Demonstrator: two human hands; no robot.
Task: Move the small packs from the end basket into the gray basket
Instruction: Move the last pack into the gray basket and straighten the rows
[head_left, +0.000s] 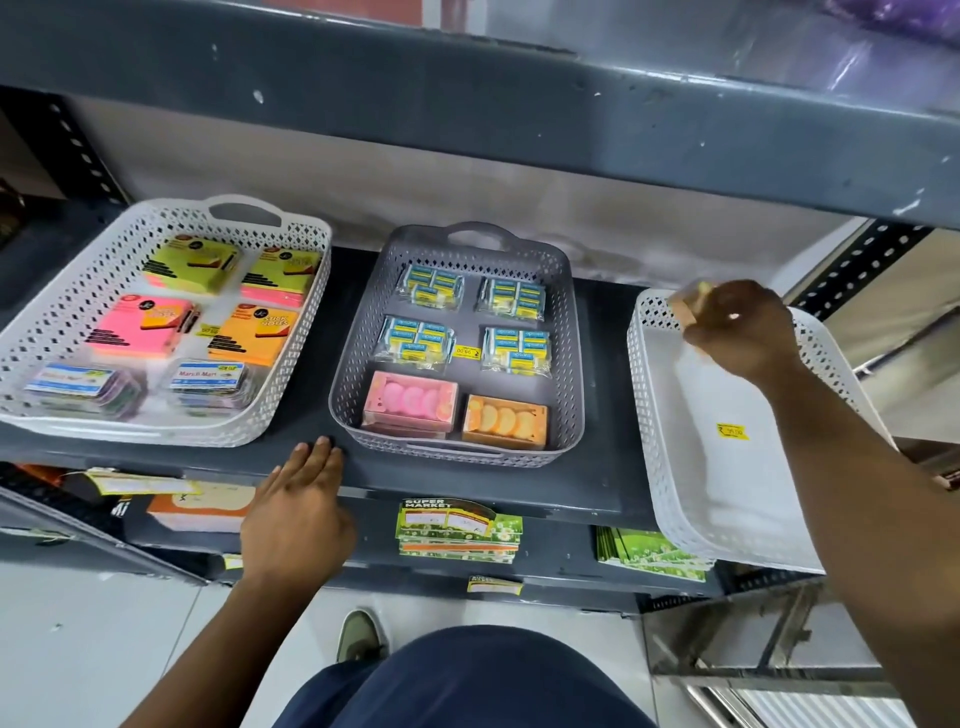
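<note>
The gray basket stands mid-shelf, holding several blue-and-yellow small packs, a pink pack and an orange pack. At the right end sits a white basket with only a yellow price sticker on its floor. My right hand hovers over that basket's far corner, shut on a small pack that is mostly hidden by my fingers. My left hand rests flat on the shelf's front edge, left of the gray basket, fingers apart and holding nothing.
A white basket on the left holds sticky-note pads and card packs. An upper shelf overhangs closely. Below, a lower shelf carries green booklets. A slotted upright stands behind the right basket.
</note>
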